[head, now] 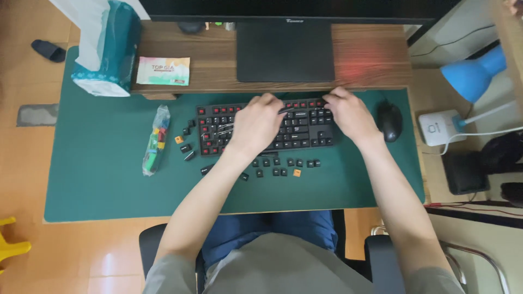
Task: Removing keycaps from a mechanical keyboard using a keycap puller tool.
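We rest our left hand [255, 124] on the middle of the black keyboard [267, 128] that sits on the green desk mat [98, 169], fingers curled over the keys, though we cannot tell whether they pinch anything. Our right hand [351, 115] touches the keyboard's upper right corner, its grip equally unclear, just beside the black mouse [390, 121]. Loose keycaps [280, 166] lie scattered below and left of the keyboard, near a small clear bag [155, 140] of coloured pieces.

I see soft, even daylight and faint shadows. A red glow lies on the wooden shelf [376, 60]; frame edges around it bend slightly.
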